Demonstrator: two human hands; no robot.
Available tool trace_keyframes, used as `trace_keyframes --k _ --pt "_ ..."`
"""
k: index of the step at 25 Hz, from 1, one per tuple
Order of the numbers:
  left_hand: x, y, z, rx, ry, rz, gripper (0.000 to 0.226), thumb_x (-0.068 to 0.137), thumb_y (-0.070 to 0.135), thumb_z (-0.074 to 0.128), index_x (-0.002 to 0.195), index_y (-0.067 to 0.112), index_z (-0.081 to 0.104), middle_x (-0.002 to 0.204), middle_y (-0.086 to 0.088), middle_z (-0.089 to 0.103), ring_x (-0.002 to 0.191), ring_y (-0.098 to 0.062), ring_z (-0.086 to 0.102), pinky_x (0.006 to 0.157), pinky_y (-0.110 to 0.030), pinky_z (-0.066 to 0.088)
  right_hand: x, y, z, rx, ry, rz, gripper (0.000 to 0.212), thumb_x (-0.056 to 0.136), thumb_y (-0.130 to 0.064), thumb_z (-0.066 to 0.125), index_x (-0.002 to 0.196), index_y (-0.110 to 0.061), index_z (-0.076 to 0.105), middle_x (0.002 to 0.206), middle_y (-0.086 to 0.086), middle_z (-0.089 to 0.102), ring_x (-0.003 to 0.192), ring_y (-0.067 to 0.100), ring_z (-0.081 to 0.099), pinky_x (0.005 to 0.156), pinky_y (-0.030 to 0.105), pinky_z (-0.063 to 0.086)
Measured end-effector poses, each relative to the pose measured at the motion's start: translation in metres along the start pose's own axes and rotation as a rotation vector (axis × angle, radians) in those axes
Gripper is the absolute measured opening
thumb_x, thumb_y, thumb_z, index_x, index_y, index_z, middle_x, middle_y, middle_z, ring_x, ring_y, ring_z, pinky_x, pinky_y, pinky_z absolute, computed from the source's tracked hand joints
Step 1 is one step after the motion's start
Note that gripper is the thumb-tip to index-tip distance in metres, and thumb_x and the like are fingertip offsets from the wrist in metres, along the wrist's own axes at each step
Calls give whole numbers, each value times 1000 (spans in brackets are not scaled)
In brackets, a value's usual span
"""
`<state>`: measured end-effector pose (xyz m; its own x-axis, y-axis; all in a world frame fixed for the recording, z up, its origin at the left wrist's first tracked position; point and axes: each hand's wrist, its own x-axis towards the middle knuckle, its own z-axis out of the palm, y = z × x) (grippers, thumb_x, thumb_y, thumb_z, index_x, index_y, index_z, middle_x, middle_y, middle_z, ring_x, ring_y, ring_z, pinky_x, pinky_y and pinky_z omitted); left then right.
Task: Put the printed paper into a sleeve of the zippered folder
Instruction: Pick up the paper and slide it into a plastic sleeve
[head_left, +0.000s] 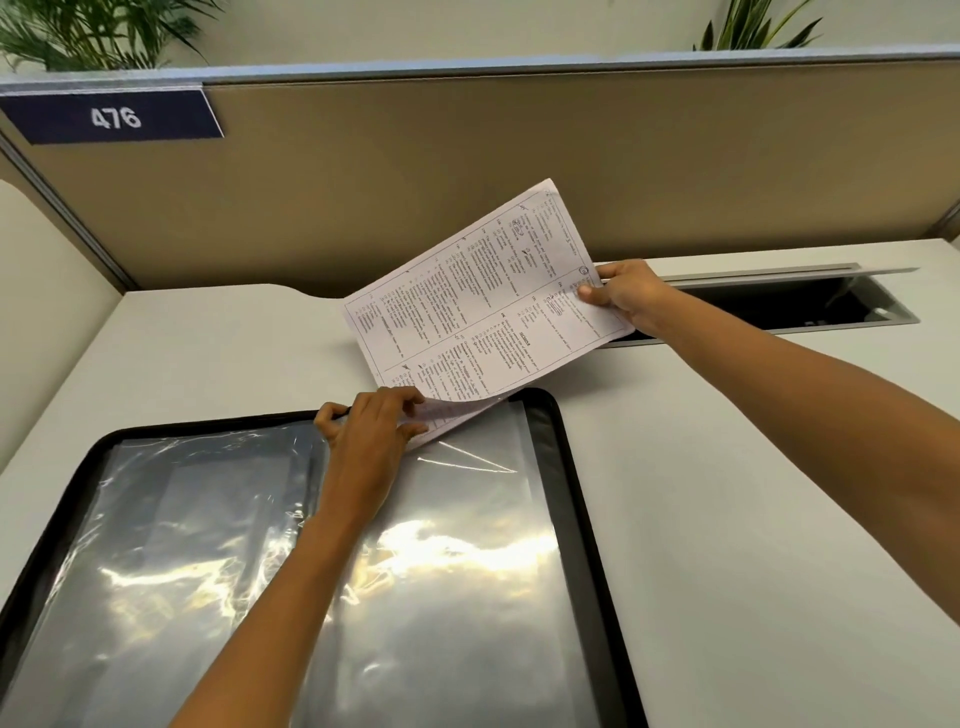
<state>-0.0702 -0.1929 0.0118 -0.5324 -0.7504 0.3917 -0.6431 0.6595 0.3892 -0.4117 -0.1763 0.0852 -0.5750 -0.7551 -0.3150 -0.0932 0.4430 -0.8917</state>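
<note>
Head view: left hand (371, 428) hides paper (483, 306) corner.

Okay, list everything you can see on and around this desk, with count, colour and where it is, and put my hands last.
Printed white paper sheet: one, white with black text, held tilted above the folder's far edge.
Open black zippered folder: one, black rim, lying flat on the desk, near left.
Clear plastic sleeves: at least two, shiny transparent, inside the folder.
Pale grey desk: one, under everything.
Tan fabric partition: one, behind the desk.
Dark blue number sign "476": one, partition's top left.
Grey cable hatch: one, lid raised, far right of the desk.
Green plants: two, behind the partition.
Left hand: fingers at the paper's lower corner and the sleeve's opening.
Right hand: pinching the paper's right edge.
</note>
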Motion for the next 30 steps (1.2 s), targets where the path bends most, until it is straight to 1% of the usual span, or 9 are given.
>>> trace_keyframes --k 2,5,9,12,15,19,23,27,30 --pt "-1 1 -1 2 44 -8 27 87 9 64 113 18 60 97 4 67 93 -19 61 80 -36 17 4 -2 -1 -36 -4 -41 28 84 -6 67 112 -5 66 106 10 70 82 21 68 69 30 56" --pt "-4 0 -4 35 87 12 29 85 9 66 113 17 63 93 3 67 87 -18 61 76 -34 15 10 -2 -1 -91 2 -100 25 84 -7 68 109 -6 68 104 11 71 86 24 68 82 34 56" --pt "-7 -2 -4 78 111 77 6 84 14 66 88 17 69 97 -1 64 93 -12 50 77 -33 13 15 1 2 -117 14 -171 22 85 -8 67 107 -8 70 103 10 71 86 22 67 84 33 55" --pt "-3 -6 0 58 10 37 12 87 12 64 85 23 66 96 7 63 95 -12 55 76 -31 11 19 -1 3 -125 28 -215 22 86 -9 66 107 -9 70 104 10 71 89 22 66 85 33 54" --pt "4 -8 5 -27 -141 -21 26 92 10 51 83 34 55 81 16 62 89 -6 53 75 -30 10 21 -5 9 -117 -4 -257 21 86 -9 66 107 -8 70 106 10 71 95 23 66 89 34 53" --pt "10 -4 10 -26 -143 -57 21 94 19 50 82 35 54 76 19 58 83 -2 48 76 -31 11 21 -11 10 -93 -166 -237 24 87 -10 65 110 -4 67 94 5 70 82 18 66 86 32 54" --pt "15 3 10 -43 -135 -72 20 95 24 52 80 36 55 78 16 57 81 -6 47 73 -33 11 6 -9 12 240 -296 -83 14 89 -26 63 94 -15 70 87 1 72 83 17 67 68 28 58" --pt "12 8 12 -60 -132 -120 15 95 24 52 84 30 61 87 12 63 87 -13 52 82 -38 17 -27 17 31 618 -337 52 45 84 -52 60 106 -13 62 90 5 73 90 28 71 73 42 58" --pt "11 10 13 -74 -124 -137 15 96 24 52 86 29 62 86 11 63 88 -12 52 85 -40 19 -57 51 61 607 -251 11 34 93 -29 56 122 -11 54 112 11 69 98 31 69 73 44 59"
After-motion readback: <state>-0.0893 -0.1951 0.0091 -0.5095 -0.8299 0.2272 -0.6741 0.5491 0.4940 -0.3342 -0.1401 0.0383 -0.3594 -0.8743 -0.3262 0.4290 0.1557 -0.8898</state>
